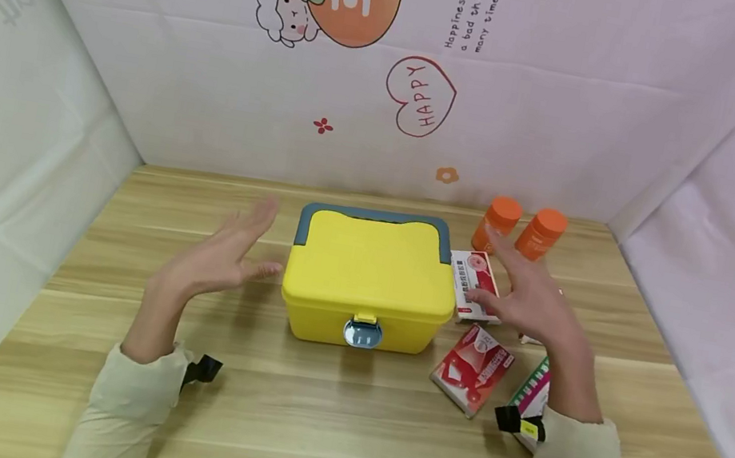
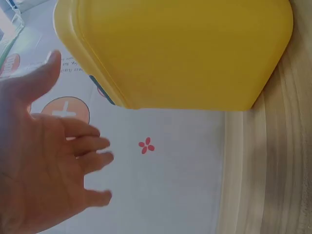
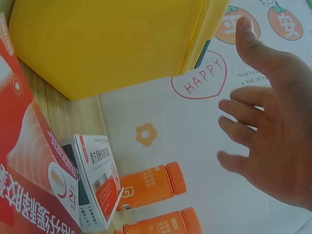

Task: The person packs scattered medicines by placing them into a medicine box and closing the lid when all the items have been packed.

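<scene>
A yellow box [image 1: 372, 266] with a closed lid, a blue-grey handle [image 1: 377, 216] and a front latch [image 1: 363, 333] stands between my two hands. My left hand [image 1: 217, 253] is held in the air off its left side, fingers spread and thumb toward the box; in the left wrist view the palm [image 2: 44, 165] holds nothing. On the other side my right hand [image 1: 530, 301] hovers above the medicine boxes, and the right wrist view shows its fingers [image 3: 243, 119] apart and bare. Neither hand touches the yellow box.
Right of the yellow box lie a white-and-red medicine box [image 1: 469, 278], a red medicine box [image 1: 473, 370] and a green-and-purple box [image 1: 536, 391], partly under my right wrist. Two orange bottles [image 1: 502, 217] stand behind. A printed white cloth [image 1: 538, 128] hangs at the back.
</scene>
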The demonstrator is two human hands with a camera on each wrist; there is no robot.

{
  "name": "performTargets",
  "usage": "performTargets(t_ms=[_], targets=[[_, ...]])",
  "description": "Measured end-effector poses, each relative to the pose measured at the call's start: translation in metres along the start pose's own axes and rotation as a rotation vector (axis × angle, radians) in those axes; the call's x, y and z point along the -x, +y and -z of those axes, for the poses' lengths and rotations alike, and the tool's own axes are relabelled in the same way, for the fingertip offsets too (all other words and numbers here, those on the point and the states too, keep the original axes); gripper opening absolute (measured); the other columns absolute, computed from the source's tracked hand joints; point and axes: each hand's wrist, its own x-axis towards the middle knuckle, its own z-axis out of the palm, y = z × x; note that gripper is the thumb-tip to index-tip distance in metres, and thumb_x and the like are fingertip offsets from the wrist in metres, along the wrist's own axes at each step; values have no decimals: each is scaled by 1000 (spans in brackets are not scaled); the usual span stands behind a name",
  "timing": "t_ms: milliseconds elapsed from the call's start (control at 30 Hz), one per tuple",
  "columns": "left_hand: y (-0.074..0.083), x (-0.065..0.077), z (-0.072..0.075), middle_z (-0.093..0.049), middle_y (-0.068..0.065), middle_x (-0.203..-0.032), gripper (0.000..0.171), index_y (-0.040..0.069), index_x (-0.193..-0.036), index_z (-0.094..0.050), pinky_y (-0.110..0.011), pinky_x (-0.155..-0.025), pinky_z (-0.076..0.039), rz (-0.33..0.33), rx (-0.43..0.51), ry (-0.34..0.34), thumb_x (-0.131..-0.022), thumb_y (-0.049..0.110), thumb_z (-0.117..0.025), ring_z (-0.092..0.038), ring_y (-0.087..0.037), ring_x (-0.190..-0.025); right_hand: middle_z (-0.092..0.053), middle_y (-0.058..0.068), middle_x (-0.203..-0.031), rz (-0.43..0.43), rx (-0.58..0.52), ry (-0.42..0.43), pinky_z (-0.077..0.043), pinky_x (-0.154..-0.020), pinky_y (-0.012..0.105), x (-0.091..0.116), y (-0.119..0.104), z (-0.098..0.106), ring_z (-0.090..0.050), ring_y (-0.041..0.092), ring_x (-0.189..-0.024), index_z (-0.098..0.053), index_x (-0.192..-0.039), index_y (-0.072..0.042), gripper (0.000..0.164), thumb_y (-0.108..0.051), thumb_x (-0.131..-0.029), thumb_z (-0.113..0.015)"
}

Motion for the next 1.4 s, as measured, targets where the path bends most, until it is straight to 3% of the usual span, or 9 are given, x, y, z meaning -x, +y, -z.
performTargets(t_ms=[67, 133, 200, 300, 367, 433, 767, 1033, 1400], targets=[[3, 1, 1, -1, -10, -169, 97, 11, -161, -2, -58, -125, -7, -19, 5, -13, -95, 50, -62, -6, -42, -155, -45, 17, -154, 35, -10, -19, -49, -99, 62, 1, -2, -1, -55, 39, -119, -24, -160, -24, 93, -42, -86, -77], [5, 1, 1, -10, -10, -169, 99, 10, -161, -9, -58, -124, -16, -32, 5, -16, -91, 52, -66, -15, -44, -153, -54, 17, -146, 79, -7, -31, -55, -89, 51, 2, -4, -4, -59, 30, -98, -33, -157, -21, 90, -41, -83, -80], [6, 2, 1, -17, -11, -167, 99, 9, -160, -14, -59, -122, -22, -52, 12, -12, -89, 52, -69, -22, -45, -151, -62, 17, -137, 119, 0, -34, -56, -79, 39, 1, -5, -6, -53, 22, -82, -42, -153, -17, 88, -43, -79, -82], [9, 1, 1, -23, -11, -166, 102, 7, -159, -20, -57, -121, -26, -77, 23, -18, -84, 53, -74, -27, -39, -151, -73, 9, -97, 155, -2, -42, -48, -67, 27, 0, -8, -8, -46, 15, -66, -47, -150, -15, 87, -41, -76, -85], [11, 0, 0, -25, -12, -165, 105, 6, -158, -23, -55, -121, -28, -85, 33, -30, -81, 52, -77, -28, -37, -151, -59, 1, -69, 152, -8, -56, -42, -59, 24, 0, -11, -8, -39, 12, -57, -47, -150, -16, 89, -42, -74, -86], [13, 0, 0, -26, -13, -165, 107, 5, -158, -23, -54, -121, -29, -87, 35, -44, -80, 49, -80, -28, -36, -151, -38, -5, -59, 144, -2, -73, -37, -53, 23, 0, -13, -9, -33, 11, -51, -46, -151, -17, 90, -42, -74, -86], [18, -4, -6, -27, -16, -163, 104, 1, -157, -23, -55, -119, -32, -126, 38, -21, -80, 37, -83, -32, -37, -149, -27, -7, -56, 152, 29, -60, -30, -48, 22, 1, -17, -10, -26, 8, -47, -45, -151, -12, 94, -37, -72, -89], [18, -6, -12, -20, -20, -164, 108, -2, -157, -16, -54, -121, -28, -136, 32, -17, -80, 31, -84, -27, -39, -150, -31, -7, -56, 167, 45, -61, -33, -49, 22, 0, -23, -10, -25, 6, -45, -44, -151, -8, 96, -39, -72, -89], [20, -7, -13, -22, -20, -164, 110, -1, -158, -16, -55, -120, -30, -164, 32, 1, -79, 30, -85, -30, -40, -149, -29, -9, -51, 172, 46, -55, -35, -46, 21, 1, -23, -11, -26, 6, -42, -44, -150, -6, 94, -34, -72, -90]])
